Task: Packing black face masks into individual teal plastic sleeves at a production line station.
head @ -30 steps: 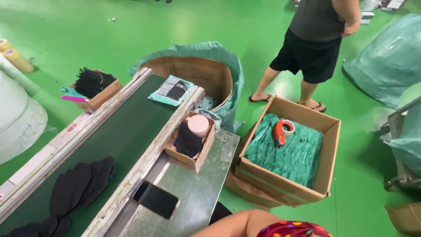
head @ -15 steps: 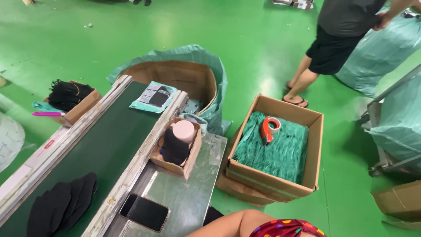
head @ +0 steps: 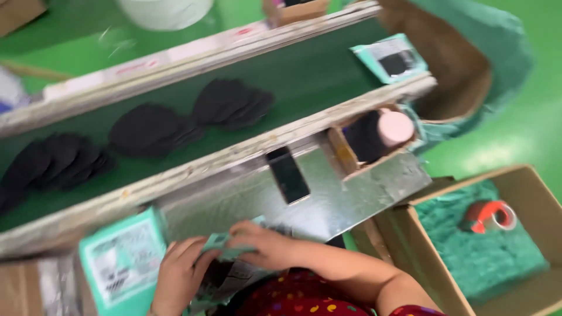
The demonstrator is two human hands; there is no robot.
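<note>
Single head-worn camera, looking steeply down and forward, close above the metal worktop (head: 328, 205), conveyor belt (head: 293, 76) beyond, cardboard box (head: 515, 181) at right, frame tilted, motion-blurred

I count three heaps of black insoles (head: 225, 102) on the dark conveyor belt (head: 316, 73) and one black phone (head: 287, 174) on the metal worktop (head: 234, 199). I also see one tape dispenser (head: 490, 215), one pink-capped roll (head: 395, 127), two hands (head: 263, 244) and two teal packets (head: 122, 260).
</note>
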